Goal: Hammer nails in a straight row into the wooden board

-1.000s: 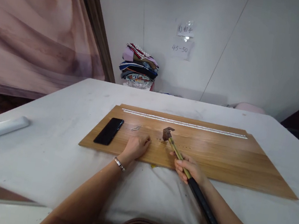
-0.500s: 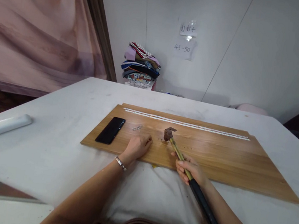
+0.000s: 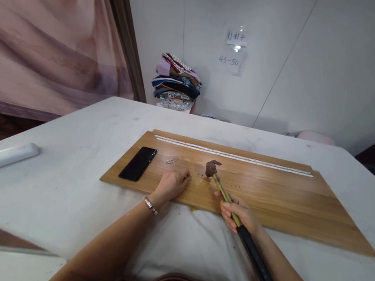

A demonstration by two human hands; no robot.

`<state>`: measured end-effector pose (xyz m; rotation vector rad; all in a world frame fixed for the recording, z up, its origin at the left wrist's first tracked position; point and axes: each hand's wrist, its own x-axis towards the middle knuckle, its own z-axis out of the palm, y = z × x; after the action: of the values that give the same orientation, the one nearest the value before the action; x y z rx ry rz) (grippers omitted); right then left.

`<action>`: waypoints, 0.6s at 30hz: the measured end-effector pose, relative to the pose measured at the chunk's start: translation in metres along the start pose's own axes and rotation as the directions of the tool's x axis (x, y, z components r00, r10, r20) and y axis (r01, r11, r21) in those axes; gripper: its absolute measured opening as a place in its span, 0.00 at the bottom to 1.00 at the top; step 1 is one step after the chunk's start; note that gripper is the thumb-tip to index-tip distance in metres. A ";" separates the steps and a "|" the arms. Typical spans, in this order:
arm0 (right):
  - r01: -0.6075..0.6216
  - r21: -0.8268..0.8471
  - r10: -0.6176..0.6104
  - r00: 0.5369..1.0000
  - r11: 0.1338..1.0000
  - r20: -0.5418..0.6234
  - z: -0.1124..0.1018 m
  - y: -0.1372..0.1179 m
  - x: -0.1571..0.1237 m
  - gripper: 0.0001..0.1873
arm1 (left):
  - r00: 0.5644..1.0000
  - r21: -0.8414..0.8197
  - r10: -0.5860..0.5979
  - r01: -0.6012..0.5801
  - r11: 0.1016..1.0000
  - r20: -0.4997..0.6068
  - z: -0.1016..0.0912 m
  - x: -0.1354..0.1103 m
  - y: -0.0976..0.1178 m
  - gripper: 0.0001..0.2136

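Observation:
My right hand point(image 3: 238, 213) is wrapped round the handle of a claw hammer point(image 3: 224, 191). The hammer has a rusty head, a yellowish upper handle and a long black grip running back beside my forearm. Its head is over the middle of the wooden board point(image 3: 280, 200); I cannot tell whether it touches. My left hand point(image 3: 172, 182) rests on the board's near part with curled fingers; whatever they may hold is hidden. Beyond this hand lies a small heap of nails point(image 3: 172, 160). Several tiny dark spots, perhaps nail heads or holes, dot the wood around the hammer head.
A black phone point(image 3: 138, 164) lies at the board's left end. Two white measuring strips point(image 3: 234, 156) run along its far side. On the white table point(image 3: 78, 144) is a white long-handled object point(image 3: 1, 160). Folded clothes point(image 3: 177, 83) are stacked against the back wall.

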<state>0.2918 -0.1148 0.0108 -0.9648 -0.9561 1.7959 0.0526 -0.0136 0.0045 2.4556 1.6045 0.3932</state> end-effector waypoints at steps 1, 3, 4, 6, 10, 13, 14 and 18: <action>-0.001 -0.001 0.001 1.000 1.000 0.000 0.000 0.000 0.000 0.25 | 1.000 -0.001 -0.001 0.001 1.000 -0.001 0.000 0.000 0.000 0.10; -0.002 -0.003 0.002 1.000 1.000 0.000 -0.001 0.001 0.001 0.24 | 1.000 -0.002 0.001 -0.001 1.000 0.000 0.000 0.000 0.000 0.10; -0.003 -0.004 0.003 1.000 1.000 0.001 -0.001 0.002 0.001 0.24 | 1.000 0.000 0.000 0.000 1.000 0.001 0.001 0.000 -0.001 0.10; -0.006 -0.004 0.006 1.000 1.000 0.004 -0.001 0.003 0.001 0.23 | 1.000 0.007 0.003 -0.003 1.000 0.002 0.001 0.000 -0.001 0.10; -0.003 -0.010 0.003 1.000 1.000 -0.005 0.000 0.002 0.000 0.23 | 1.000 0.010 0.013 -0.013 1.000 -0.007 0.000 0.000 -0.001 0.10; 0.007 -0.018 -0.007 1.000 1.000 -0.009 0.001 0.000 -0.001 0.23 | 1.000 0.003 0.012 -0.012 1.000 -0.009 0.000 0.000 -0.001 0.10; 0.009 -0.020 -0.009 1.000 1.000 -0.008 0.001 0.000 -0.001 0.24 | 1.000 0.003 0.010 -0.010 1.000 -0.006 0.000 0.000 -0.001 0.10; -0.001 -0.025 0.001 1.000 1.000 -0.014 0.001 0.000 0.000 0.25 | 1.000 0.005 0.005 -0.005 1.000 -0.001 0.000 0.000 0.000 0.10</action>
<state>0.2912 -0.1148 0.0111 -0.9922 -0.9719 1.7797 0.0521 -0.0135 0.0049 2.4639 1.6025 0.3920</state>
